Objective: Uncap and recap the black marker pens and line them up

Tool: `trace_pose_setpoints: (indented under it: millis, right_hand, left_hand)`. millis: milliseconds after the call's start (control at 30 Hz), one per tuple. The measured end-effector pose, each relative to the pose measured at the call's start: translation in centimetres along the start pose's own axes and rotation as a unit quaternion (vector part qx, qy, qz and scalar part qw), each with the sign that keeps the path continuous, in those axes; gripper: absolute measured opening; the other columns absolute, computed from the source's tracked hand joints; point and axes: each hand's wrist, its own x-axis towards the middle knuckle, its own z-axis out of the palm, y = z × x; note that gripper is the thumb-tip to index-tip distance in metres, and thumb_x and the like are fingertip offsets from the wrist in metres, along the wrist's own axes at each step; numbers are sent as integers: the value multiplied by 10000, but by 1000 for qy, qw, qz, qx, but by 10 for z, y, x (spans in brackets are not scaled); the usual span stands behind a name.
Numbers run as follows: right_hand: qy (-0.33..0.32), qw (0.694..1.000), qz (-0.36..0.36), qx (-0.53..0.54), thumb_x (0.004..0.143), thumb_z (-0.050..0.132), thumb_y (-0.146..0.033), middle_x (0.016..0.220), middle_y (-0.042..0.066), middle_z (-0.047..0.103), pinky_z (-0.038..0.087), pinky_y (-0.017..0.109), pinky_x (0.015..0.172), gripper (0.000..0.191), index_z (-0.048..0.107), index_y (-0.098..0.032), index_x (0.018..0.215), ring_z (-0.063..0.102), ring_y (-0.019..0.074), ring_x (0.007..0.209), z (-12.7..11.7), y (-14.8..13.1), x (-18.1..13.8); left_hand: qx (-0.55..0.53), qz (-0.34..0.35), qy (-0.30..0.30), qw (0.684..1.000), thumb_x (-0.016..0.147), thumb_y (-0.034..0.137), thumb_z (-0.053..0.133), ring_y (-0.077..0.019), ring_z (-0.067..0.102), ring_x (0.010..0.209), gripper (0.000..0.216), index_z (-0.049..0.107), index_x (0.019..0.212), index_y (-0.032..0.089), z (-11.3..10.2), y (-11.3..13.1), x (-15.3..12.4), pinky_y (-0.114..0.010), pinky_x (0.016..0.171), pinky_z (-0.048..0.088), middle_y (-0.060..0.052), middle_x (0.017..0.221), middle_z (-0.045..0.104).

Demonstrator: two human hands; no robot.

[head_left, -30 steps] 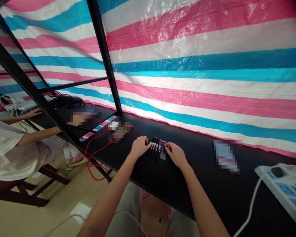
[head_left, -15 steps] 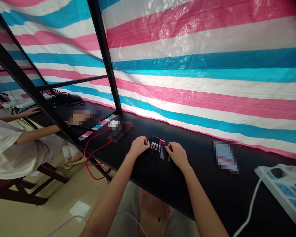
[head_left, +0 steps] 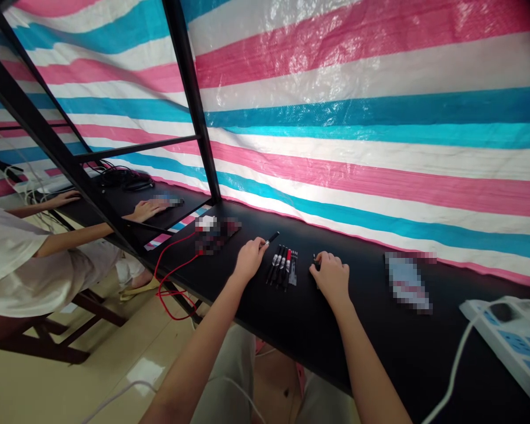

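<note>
My left hand (head_left: 249, 259) is closed on a black pen (head_left: 272, 238), raised at a slant with one end pointing away from me. Just to the right of it, several black pens (head_left: 277, 266) with white markings lie side by side on the black table, one with a red part. Against their right side rest thin, clear-looking sticks (head_left: 294, 268), possibly pen refills. My right hand (head_left: 331, 272) is farther right, apart from the row. Its fingers are curled around a small dark thing, mostly hidden, whose thin tip shows above the thumb.
A blurred-out item with red cables (head_left: 172, 272) lies at the table's left end, beside the black metal frame (head_left: 194, 112). To the right are a blurred packet (head_left: 407, 282) and a white power strip (head_left: 507, 341). Another person (head_left: 22, 253) sits at the left, hands on the neighbouring table.
My left hand has lifted a pen from the left end of the row. My right hand has moved right, away from the row, with a small dark thing in its fingers.
</note>
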Motion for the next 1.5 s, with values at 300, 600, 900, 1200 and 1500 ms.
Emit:
trace_pose_setpoints:
  millis: [300,600,900,1200,1500]
  right_hand:
    - [-88,991,85,-46,785,419,-229,755,131,592,349,305,579,138,514,-133,812,582,244,711,-10,6,3]
    - [-148,985,89,-14,792,391,-244,727,139,606,382,317,574,187,533,-136,848,604,265,688,-12,7,5]
    - [-108,789,124,591,707,513,-509,604,4,566,261,219,394,334,554,-182,761,433,99,407,9,0,16]
    - [-80,692,164,699,697,526,-516,825,61,652,293,188,393,392,557,-176,890,567,115,542,7,4,19]
    - [-57,705,162,689,731,507,-491,807,54,648,290,183,394,354,551,-177,887,566,108,533,8,4,18]
  left_hand:
    - [-29,47,-30,998,880,286,373,-147,508,800,183,529,931,205,-5,6,-1,-254,732,373,-15,800,564]
    - [-31,85,-50,995,864,250,406,-149,495,833,157,539,931,201,-7,8,-1,-250,743,371,-17,846,560]
    - [-18,107,-64,992,862,276,416,-155,471,865,170,563,929,223,-10,12,0,-264,757,346,-12,866,581]
    - [-30,109,-72,991,867,284,403,-156,471,874,196,576,935,221,-11,14,-1,-267,767,347,-19,882,585]
    - [-36,114,-66,991,866,282,402,-157,473,869,195,571,939,221,-13,13,-1,-266,768,354,-20,874,581]
